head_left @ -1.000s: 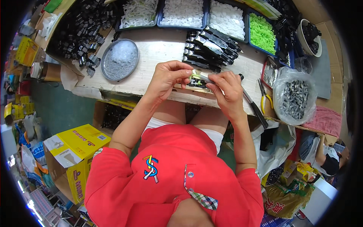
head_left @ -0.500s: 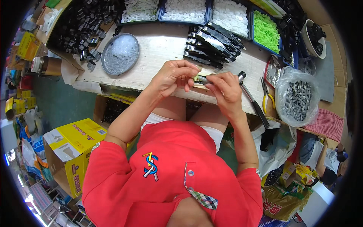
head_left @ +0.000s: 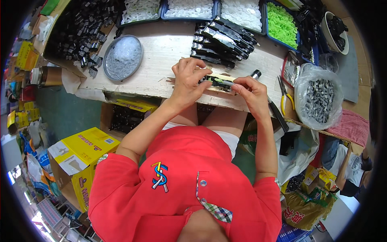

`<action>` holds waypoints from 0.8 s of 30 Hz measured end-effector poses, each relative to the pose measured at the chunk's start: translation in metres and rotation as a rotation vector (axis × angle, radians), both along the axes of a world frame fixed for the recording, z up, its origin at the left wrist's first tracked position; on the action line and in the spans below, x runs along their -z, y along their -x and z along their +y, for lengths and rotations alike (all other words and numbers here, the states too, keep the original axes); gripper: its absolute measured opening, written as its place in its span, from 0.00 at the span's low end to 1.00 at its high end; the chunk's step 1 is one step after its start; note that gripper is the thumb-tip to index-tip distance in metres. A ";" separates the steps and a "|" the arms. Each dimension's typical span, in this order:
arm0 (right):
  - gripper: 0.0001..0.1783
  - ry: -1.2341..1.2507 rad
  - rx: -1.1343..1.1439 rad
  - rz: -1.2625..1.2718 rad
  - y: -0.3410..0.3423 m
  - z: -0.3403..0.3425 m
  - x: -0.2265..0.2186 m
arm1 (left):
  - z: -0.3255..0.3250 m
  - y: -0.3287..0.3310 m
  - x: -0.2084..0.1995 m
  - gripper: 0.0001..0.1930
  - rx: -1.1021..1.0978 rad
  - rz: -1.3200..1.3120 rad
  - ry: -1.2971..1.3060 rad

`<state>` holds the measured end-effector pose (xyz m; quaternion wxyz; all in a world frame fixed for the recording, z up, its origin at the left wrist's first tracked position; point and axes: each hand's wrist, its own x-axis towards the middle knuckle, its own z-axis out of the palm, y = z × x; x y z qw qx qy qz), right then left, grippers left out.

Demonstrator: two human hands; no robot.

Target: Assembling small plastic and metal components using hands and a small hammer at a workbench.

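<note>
A slim black plastic part with light-green pieces along it lies over a strip of wood at the table's front edge. My left hand is closed on its left end, thumb and fingers pinching it. At the other end, my right hand pinches the part between thumb and fingertips; the fingers partly cover that end. Just beyond the hands rests a pile of long black plastic parts. A hammer with a black handle lies beside my right hand, partly hidden by it.
A round grey dish of clear grease-like stuff stands left, near a heap of small black parts. Trays of white pieces and green pieces line the back. Yellow-handled pliers and a bag of metal parts lie right.
My hands have moved apart. The black part with green pieces now shows between them at the wood strip, where before they were close together over a small piece.
</note>
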<state>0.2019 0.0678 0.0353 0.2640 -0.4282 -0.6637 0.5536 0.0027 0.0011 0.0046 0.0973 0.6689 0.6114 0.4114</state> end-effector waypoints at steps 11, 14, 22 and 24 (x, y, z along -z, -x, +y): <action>0.07 -0.164 -0.057 -0.078 0.016 0.002 0.007 | 0.000 -0.001 0.000 0.15 -0.031 -0.029 0.068; 0.07 -0.156 -0.049 -0.094 0.015 0.002 0.008 | 0.000 -0.001 0.002 0.15 -0.038 -0.034 0.070; 0.07 -0.083 -0.024 -0.188 0.018 0.004 0.004 | 0.000 -0.001 0.004 0.14 -0.039 -0.039 0.056; 0.07 -0.026 0.011 -0.233 0.021 0.004 0.001 | 0.000 -0.001 0.006 0.14 -0.040 -0.044 0.054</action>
